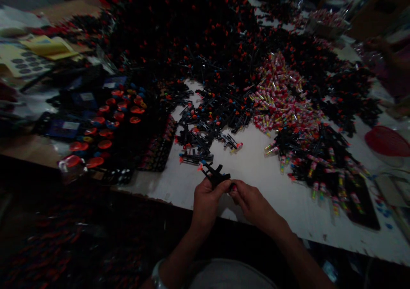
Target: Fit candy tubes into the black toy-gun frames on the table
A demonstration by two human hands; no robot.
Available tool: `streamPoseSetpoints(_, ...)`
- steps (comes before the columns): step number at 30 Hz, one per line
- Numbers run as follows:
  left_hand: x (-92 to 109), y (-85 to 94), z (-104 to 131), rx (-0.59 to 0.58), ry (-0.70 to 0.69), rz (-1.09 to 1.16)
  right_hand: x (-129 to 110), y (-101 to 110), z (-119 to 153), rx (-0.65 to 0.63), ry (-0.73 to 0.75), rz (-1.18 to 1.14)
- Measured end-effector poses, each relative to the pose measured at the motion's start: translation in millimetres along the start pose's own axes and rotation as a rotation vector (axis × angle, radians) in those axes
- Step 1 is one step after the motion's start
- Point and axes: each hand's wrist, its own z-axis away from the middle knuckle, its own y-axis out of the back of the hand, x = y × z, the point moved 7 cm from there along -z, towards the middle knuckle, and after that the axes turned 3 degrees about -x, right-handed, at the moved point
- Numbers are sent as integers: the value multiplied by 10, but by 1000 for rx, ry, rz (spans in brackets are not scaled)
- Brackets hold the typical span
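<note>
My left hand [205, 200] is closed around a small black toy gun [218, 174] with an orange and blue tip, just above the table's front edge. My right hand [253, 201] pinches at the gun's rear end, where a bit of red shows between the fingers. Whether that red bit is a separate piece is hidden. Beyond my hands lie several more black toy guns [197, 156] with orange tips. To their right is a heap of small candy-filled tubes [282, 96] in pink, white and yellow.
A huge pile of black toy guns [185, 24] covers the back. At left stand packed trays with orange round tops [105, 144]. On the right are a black tray [368, 212] under loose tubes and a red mesh basket [386, 141]. Another person's arm [389, 54] shows at far right.
</note>
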Motion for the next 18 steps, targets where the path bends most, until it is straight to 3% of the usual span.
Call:
streamPoseSetpoints(3,20,-97,-21,-77,-2,-61,16,105,46,14,-22,48)
streamPoseSetpoints(5,118,-167,-59,-163,-60,-163,124,401,112,130,-79,119)
streamPoseSetpoints(9,452,-218,-240,-168,-325,-589,358,1361,339,792,-303,622)
streamPoseSetpoints(11,598,-318,-372,-140,-492,-844,416,1608,219,932,-339,827)
streamPoseSetpoints(14,669,-575,-592,-124,-677,-1181,536,1722,-378,792,-277,908)
streamPoseSetpoints(18,542,-788,-809,-186,-734,-1440,666,1819,-1074,638,-303,1010)
